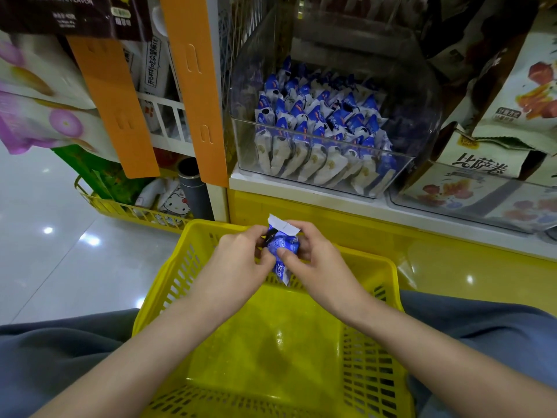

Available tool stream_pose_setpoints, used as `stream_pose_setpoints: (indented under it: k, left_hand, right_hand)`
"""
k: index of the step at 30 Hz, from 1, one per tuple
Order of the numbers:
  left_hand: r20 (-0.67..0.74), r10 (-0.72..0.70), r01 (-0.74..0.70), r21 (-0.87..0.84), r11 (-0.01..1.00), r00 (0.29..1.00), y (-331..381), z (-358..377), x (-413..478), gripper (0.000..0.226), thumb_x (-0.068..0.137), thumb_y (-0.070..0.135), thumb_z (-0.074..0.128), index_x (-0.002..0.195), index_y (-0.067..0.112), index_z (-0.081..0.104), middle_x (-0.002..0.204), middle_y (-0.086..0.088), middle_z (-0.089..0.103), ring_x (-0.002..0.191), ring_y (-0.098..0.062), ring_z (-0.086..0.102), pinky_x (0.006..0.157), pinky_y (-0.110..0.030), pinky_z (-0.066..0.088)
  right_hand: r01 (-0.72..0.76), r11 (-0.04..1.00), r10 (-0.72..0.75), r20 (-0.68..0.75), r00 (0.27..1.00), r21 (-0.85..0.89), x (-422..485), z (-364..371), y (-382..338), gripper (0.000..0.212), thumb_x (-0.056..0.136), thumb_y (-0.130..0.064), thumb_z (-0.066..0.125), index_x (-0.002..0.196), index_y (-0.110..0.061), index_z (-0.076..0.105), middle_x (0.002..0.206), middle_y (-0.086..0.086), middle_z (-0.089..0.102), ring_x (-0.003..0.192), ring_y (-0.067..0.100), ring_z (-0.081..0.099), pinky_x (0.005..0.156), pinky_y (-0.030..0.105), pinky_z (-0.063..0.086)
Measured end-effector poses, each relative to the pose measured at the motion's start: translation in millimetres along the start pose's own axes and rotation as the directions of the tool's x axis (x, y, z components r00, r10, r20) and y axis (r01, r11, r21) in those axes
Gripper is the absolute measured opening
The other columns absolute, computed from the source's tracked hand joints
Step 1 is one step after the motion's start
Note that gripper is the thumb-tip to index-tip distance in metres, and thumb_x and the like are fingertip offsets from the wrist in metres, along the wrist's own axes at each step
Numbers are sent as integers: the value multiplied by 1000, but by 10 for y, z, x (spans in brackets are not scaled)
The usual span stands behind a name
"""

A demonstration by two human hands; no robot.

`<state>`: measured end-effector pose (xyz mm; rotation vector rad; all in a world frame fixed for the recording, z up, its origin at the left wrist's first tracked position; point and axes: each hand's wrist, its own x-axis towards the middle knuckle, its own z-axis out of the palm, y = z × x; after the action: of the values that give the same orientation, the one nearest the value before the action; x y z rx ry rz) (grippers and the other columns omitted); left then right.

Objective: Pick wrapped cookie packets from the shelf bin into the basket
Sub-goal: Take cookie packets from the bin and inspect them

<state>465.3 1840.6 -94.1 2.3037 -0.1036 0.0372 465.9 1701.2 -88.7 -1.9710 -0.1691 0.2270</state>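
A blue and white wrapped cookie packet (282, 245) is held upright over the far end of the yellow plastic basket (370, 366). My left hand (238, 254) pinches its left side and my right hand (316, 260) pinches its right side, thumb on the front. The basket rests between my knees and its floor shows no packets. Straight ahead on the shelf stands a clear plastic bin (325, 116) packed with several rows of the same blue and white packets (319, 128).
Orange shelf uprights (193, 86) stand left of the bin. Large snack bags (518, 95) fill the shelf at the right. A yellow wire rack (126, 206) with goods sits low at the left on the glossy floor. The yellow shelf base (391, 230) lies just behind the basket.
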Motion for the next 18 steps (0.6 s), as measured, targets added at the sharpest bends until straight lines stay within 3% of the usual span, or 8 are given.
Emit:
stream_pose_setpoints:
  k: [5, 8, 11, 13, 15, 16, 18]
  left_hand:
    - [91, 43, -38, -58, 998, 995, -39, -82, 29, 30, 86, 3, 49, 111, 13, 62, 94, -8, 71, 89, -22, 65, 80, -43, 51]
    - [113, -52, 85, -313, 946, 992, -3, -81, 39, 28, 92, 1, 45, 116, 12, 55, 90, 0, 70, 84, -14, 66, 73, -32, 57]
    - [180, -220, 284, -651, 704, 959, 82, -71, 76, 12, 96, 8, 43, 94, 17, 51, 80, 2, 64, 69, 0, 65, 56, -18, 53]
    - [278, -214, 350, -759, 549, 937, 89, -53, 73, 10, 88, 28, 53, 87, 18, 51, 84, -1, 65, 74, -6, 65, 63, -23, 53]
    - [339, -146, 359, -741, 568, 930, 93, -22, 29, 35, 71, 45, 61, 93, 19, 53, 86, 3, 69, 80, -9, 65, 72, -28, 52]
    - [328, -126, 334, -721, 606, 936, 98, -1, 7, 38, 69, 44, 63, 97, 20, 54, 84, 5, 69, 79, -8, 65, 71, -26, 52]
    - [239, -145, 273, -692, 668, 960, 95, 28, -1, 20, 82, 28, 62, 100, 20, 56, 85, 4, 69, 76, -6, 65, 68, -25, 54]
  right_hand:
    - [-8, 1000, 8, 25, 1000, 19, 47, -7, 4, 39, 89, -12, 58, 126, -15, 45, 111, 4, 67, 95, 16, 65, 89, 42, 50]
    - [2, 999, -1, -20, 1000, 53, 85, -21, 1, 41, 86, -19, 64, 122, -19, 44, 111, -1, 65, 91, 11, 63, 84, 36, 52]
    - [41, 998, -38, -77, 996, 37, 99, -18, 4, 46, 78, -25, 71, 113, -24, 41, 105, -16, 58, 85, -6, 55, 75, 24, 50]
    - [85, 995, -88, -82, 993, -44, 82, -1, 28, 48, 75, -27, 74, 110, -24, 42, 106, -15, 55, 93, -3, 55, 78, 19, 47]
    - [127, 985, -137, -80, 987, -118, 49, 17, 62, 49, 74, -27, 75, 110, -21, 42, 112, -4, 54, 101, 6, 54, 83, 17, 45]
    - [146, 977, -159, -74, 984, -154, 36, 19, 72, 50, 74, -26, 75, 110, -21, 41, 113, -1, 52, 102, 7, 52, 83, 14, 43]
    - [170, 964, -183, -49, 982, -204, 18, 8, 62, 55, 72, -27, 77, 111, -23, 39, 114, -1, 48, 102, 4, 50, 82, 8, 41]
